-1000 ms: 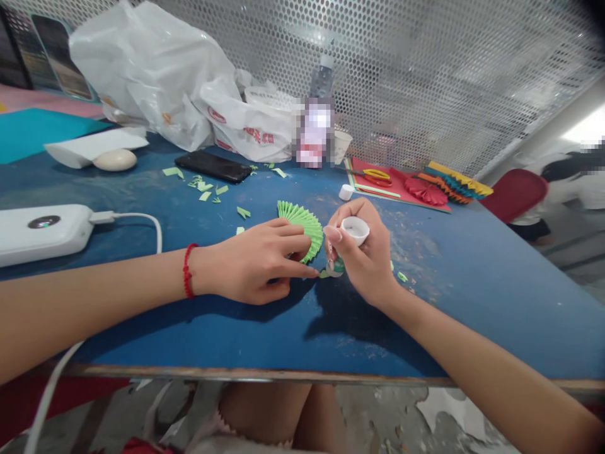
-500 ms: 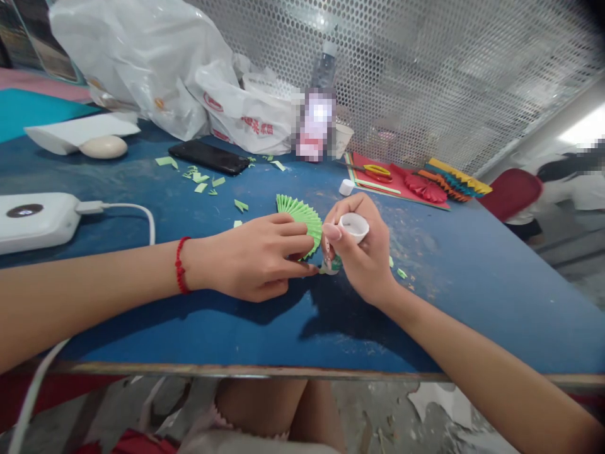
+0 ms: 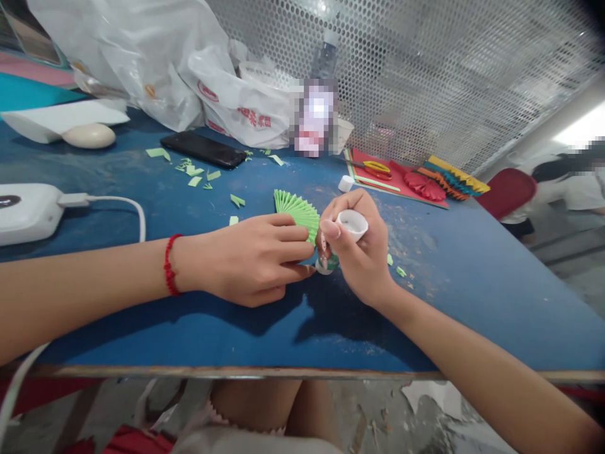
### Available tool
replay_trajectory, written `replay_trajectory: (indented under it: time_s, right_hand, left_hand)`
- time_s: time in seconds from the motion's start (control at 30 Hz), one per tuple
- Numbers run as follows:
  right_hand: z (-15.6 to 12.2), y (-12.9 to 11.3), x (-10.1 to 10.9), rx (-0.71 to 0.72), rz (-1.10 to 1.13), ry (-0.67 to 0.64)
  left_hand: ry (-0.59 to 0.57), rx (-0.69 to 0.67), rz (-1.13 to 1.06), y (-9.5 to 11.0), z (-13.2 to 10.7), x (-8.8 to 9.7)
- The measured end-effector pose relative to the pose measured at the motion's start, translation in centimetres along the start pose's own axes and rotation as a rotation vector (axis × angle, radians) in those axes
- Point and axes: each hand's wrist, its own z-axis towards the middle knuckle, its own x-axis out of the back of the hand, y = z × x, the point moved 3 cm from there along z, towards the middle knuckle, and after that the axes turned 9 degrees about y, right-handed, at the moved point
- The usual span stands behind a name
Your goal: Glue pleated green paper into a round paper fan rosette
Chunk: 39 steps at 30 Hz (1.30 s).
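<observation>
A light green pleated paper fan (image 3: 299,211) lies half spread on the blue table. My left hand (image 3: 258,258) is bent over its near side, fingers curled on the paper and one finger pointing right. The fan's lower part is hidden under those fingers. In my right hand (image 3: 359,252) is a white glue bottle (image 3: 352,224), tipped upside down with its base upward. The bottle's lower end comes down beside my left fingertips, close to the fan's right edge. A small white cap (image 3: 346,183) sits on the table just behind my right hand.
Green paper scraps (image 3: 195,175) lie near a black phone (image 3: 203,149). Plastic bags (image 3: 246,104) and a bottle (image 3: 321,94) stand at the back. Yellow-handled scissors (image 3: 377,168) rest on red paper beside pleated paper pieces (image 3: 454,180). A power bank (image 3: 33,217) with a cable is at left.
The view has shifted slightly, so the background things sit a little further left. My left fingertip has drawn slightly back from the bottle's lower end. Both hands keep their holds.
</observation>
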Motion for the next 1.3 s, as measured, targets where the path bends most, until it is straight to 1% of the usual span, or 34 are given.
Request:
replay_trajectory:
  time_s: [0.1, 0.27, 0.33, 0.47, 0.67, 0.8, 1.0, 1.3]
  right_hand:
    - [0.02, -0.11, -0.12, -0.005, -0.024, -0.014]
    - [0.00, -0.19, -0.12, 0.003, -0.065, -0.018]
    - [-0.03, -0.20, -0.08, -0.003, -0.067, -0.029]
    - [-0.07, -0.21, 0.09, 0.000, -0.069, -0.032]
    - [-0.06, 0.02, 0.42, 0.000, -0.052, -0.023]
    - [-0.04, -0.01, 0.54, 0.010, -0.086, -0.013]
    - [-0.06, -0.15, 0.39, 0.016, -0.048, -0.007]
    - [-0.14, -0.07, 0.13, -0.028, 0.017, -0.008]
  left_hand:
    - [0.000, 0.019, -0.026, -0.05, -0.10, -0.01]
    - [-0.082, 0.094, -0.072, -0.27, -0.43, -0.33]
    - [-0.063, 0.087, -0.065, -0.26, -0.49, -0.31]
    - [0.021, 0.012, -0.021, -0.08, -0.43, -0.04]
    - [-0.025, 0.016, -0.006, -0.02, -0.28, 0.07]
    - [-0.022, 0.011, -0.018, -0.01, -0.35, 0.05]
    - [0.001, 0.033, -0.045, 0.03, -0.31, 0.00]
    - [-0.006, 0.041, -0.042, 0.15, -0.14, 0.30]
